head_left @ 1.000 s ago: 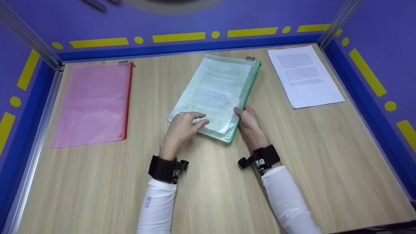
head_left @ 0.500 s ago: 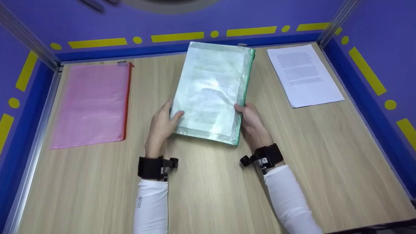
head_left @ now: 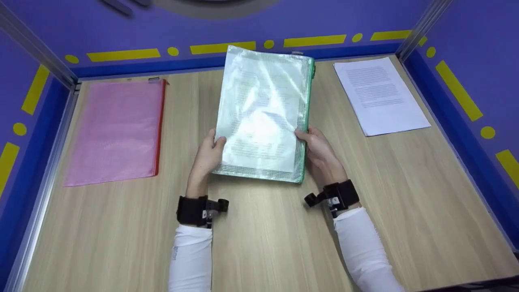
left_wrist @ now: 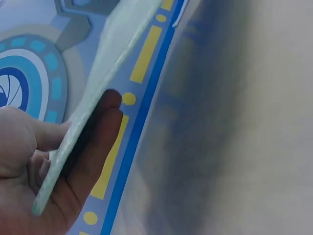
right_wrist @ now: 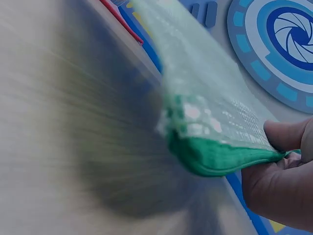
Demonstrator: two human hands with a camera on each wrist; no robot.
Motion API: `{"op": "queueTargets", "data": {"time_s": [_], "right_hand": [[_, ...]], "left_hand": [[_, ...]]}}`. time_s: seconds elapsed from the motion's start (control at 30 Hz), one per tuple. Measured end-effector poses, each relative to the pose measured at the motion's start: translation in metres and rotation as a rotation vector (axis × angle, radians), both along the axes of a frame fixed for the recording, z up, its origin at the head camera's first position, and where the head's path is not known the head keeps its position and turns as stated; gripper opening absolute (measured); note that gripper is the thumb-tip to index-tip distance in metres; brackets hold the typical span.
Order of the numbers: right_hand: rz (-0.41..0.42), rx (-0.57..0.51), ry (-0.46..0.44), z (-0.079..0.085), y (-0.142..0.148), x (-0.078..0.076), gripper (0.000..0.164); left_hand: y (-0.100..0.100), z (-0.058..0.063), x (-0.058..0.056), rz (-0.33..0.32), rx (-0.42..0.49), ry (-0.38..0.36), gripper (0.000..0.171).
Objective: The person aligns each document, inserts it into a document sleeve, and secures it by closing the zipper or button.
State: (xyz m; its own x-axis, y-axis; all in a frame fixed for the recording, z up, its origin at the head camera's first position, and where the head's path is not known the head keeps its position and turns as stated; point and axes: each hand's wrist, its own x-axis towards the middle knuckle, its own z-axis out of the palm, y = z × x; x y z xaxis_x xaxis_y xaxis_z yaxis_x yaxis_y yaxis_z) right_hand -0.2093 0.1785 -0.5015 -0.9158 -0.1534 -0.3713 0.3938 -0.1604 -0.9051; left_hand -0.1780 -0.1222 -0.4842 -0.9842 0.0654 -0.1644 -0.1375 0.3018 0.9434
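A translucent green zip folder (head_left: pixel 263 154) with printed paper inside is held up off the table, tilted and shiny with glare. My left hand (head_left: pixel 208 156) grips its left edge, thumb on the front and fingers behind, as the left wrist view shows with the folder (left_wrist: pixel 73 132) edge-on. On the zipped right edge, my right hand (head_left: pixel 322 152) pinches the folder with the thumb in front. In the right wrist view the green zip (right_wrist: pixel 220 156) curves along the near edge beside the thumb (right_wrist: pixel 286 134).
A pink zip folder (head_left: pixel 117 129) with a red zip lies flat on the table (head_left: pixel 259 243) at the left. At the back right lies a stack of printed paper (head_left: pixel 381 97). Blue panels (head_left: pixel 308 20) with yellow marks stand around the table.
The left hand was over the folder's lower left corner and now grips its left edge. The folder has risen from the table, turned more upright and shifted slightly left.
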Motion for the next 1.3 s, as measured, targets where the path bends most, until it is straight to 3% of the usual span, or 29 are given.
{"op": "queueTargets", "data": {"time_s": [0.23,0.43,0.53,0.67,0.8,1.3], "right_hand": [[0.035,0.073,0.041,0.007,-0.002,0.004,0.056],[0.011,0.181,0.040,0.014,0.004,0.011,0.053],[0.005,0.246,0.049,0.013,0.011,0.012,0.049],[0.028,0.347,0.041,0.010,0.027,0.010,0.049],[0.075,0.439,0.050,0.010,0.045,0.005,0.050],[0.189,0.600,0.016,0.006,0.061,-0.012,0.057]], "left_hand": [[0.009,0.003,0.005,0.100,0.165,0.000,0.040],[0.022,0.002,0.001,0.087,0.206,-0.024,0.049],[0.024,0.003,0.000,0.008,0.157,-0.078,0.059],[0.027,0.004,-0.001,-0.157,0.039,-0.142,0.068],[0.036,0.005,-0.005,-0.252,-0.045,-0.146,0.070],[0.059,-0.004,-0.012,-0.280,-0.328,-0.193,0.070]]}}
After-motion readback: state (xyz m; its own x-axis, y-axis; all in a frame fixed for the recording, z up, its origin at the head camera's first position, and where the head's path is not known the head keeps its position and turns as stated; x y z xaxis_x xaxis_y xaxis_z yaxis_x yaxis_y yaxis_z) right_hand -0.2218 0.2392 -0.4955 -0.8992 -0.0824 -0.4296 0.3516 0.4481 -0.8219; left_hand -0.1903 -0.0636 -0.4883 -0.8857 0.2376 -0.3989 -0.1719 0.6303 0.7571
